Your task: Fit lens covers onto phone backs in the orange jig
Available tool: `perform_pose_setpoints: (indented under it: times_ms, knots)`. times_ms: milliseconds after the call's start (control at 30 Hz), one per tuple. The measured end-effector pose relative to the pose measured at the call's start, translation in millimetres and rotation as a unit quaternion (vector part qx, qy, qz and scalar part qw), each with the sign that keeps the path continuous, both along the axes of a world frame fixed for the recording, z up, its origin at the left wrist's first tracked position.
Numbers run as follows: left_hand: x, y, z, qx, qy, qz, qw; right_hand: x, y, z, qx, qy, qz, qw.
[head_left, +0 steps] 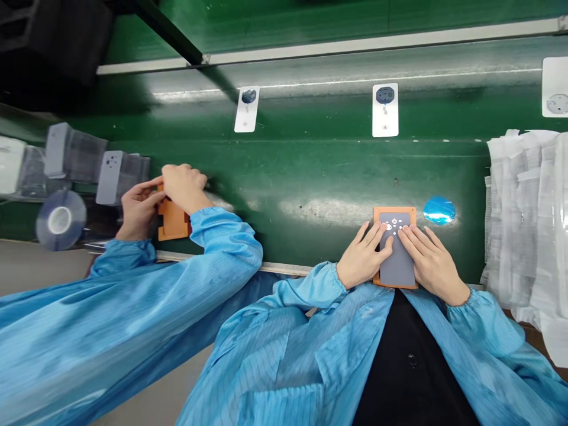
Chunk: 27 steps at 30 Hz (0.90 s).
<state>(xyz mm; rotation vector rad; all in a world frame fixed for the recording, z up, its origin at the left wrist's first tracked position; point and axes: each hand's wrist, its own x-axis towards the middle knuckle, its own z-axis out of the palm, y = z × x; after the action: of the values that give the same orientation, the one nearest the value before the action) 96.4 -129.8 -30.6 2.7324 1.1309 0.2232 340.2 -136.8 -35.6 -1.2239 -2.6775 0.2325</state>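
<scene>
A grey panel with several small holes near its top, like a phone back cover (pixel 397 260), lies in an orange tray-like fixture (pixel 394 210) at the bench's front edge. On its left side rests my left hand (pixel 362 258), fingers stretched out with their tips by the holes. My right hand (pixel 432 264) lies flat across the right side, fingertips also near the holes. Neither hand is wrapped around anything. Just beyond my right hand sits a shiny blue oval piece of film (pixel 439 210).
Left of me, a co-worker's hands (pixel 184 183) work at another orange fixture (pixel 174 222). A tape roll (pixel 44 228) and stacked grey panels (pixel 109 177) stand farther left. White phone-shaped pieces (pixel 385 121) lie along the green surface. Translucent sleeves (pixel 523 219) are piled at right.
</scene>
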Motion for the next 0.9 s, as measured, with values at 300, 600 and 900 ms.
perform_pose_setpoints:
  times_ms: [300, 600, 900]
  knots:
    - [-3, -2, 5.7, -0.046, 0.006, -0.006, 0.999, -2, -5, -6.7, -0.013, 0.005, -0.039, 0.999]
    - [-21, 7, -1.9, -0.148, -0.095, -0.025, 0.984, 5, -18, -4.5, -0.015, 0.060, -0.006, 0.998]
    - [20, 27, 1.0, -0.198, -0.533, 0.182, 0.802, -15, 7, 22.7, -0.256, 0.692, -0.208, 0.642]
